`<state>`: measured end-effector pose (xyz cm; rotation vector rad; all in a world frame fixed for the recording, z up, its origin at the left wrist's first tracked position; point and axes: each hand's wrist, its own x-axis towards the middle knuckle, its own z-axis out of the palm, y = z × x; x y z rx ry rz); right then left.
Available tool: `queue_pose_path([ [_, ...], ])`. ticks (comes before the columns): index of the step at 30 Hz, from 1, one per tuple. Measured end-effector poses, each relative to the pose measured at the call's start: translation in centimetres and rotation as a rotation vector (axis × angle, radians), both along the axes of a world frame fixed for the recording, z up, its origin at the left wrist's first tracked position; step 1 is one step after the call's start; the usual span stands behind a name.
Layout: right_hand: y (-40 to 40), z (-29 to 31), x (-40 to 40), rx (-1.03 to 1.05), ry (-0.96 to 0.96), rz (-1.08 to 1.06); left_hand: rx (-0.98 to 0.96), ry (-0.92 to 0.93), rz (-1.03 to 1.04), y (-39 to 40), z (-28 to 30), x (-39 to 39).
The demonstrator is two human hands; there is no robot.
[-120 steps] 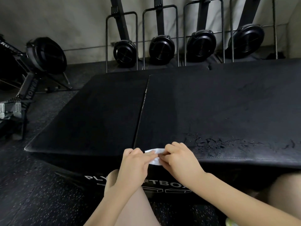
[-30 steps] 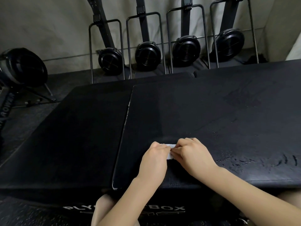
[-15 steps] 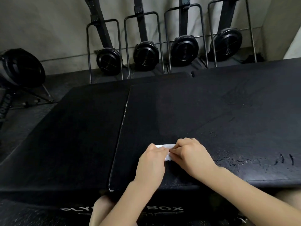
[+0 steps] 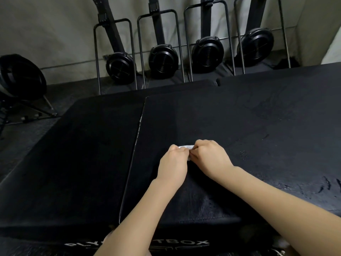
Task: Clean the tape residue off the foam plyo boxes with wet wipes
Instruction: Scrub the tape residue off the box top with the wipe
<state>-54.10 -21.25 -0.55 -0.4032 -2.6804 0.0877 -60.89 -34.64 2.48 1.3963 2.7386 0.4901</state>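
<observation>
On the "…TBOX"-lettered plyo box (image 4: 239, 126), left hand (image 4: 173, 163) and right hand (image 4: 210, 159) pinch a wet wipe (image 4: 186, 146).

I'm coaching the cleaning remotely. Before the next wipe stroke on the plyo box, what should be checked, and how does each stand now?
1. Wet wipe held by both hands: ok, left hand and right hand pinch it.
2. Wipe on the right plyo box: ok.
3. Residue left: not ok, streaks near the right front edge.
4. Wipe still wet: cannot tell.
5. Left plyo box residue: cannot tell, too dark.
</observation>
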Motion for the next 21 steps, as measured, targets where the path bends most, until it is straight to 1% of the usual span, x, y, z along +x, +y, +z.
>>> queue_pose_path([
  [2, 0.1, 0.2, -0.4, 0.0, -0.026, -0.028, -0.036, 0.025, 0.001, 0.5, 0.6, -0.2],
  [5, -0.3, 0.3, 0.5, -0.018, -0.015, 0.014, -0.05, 0.041, 0.006, 0.1, 0.8, 0.3],
  [8, -1.0, -0.2, 2.4, -0.028, 0.027, 0.086, 0.012, 0.03, -0.075, -1.6, -0.5, 0.6],
  [10, -1.4, -0.7, 3.6, -0.036, 0.042, 0.107, 0.028, -0.017, -0.111, -2.4, -0.7, 1.3],
  [12, -1.2, -0.9, 3.7, -0.022, 0.043, 0.107, 0.029, -0.002, -0.08, -2.3, -0.5, 1.7],
  [14, -0.7, -0.8, 2.8, -0.021, 0.051, 0.098, 0.03, -0.014, -0.021, -1.7, -0.3, 1.1],
  [18, 0.6, -0.1, 0.3, -0.012, 0.001, 0.045, 0.027, -0.075, -0.048, 0.0, 0.0, -1.1],
  [21, 2.9, -0.3, -2.6, -0.124, -0.029, -0.01, 0.037, -0.008, -0.021, 2.2, 0.3, -3.3],
])
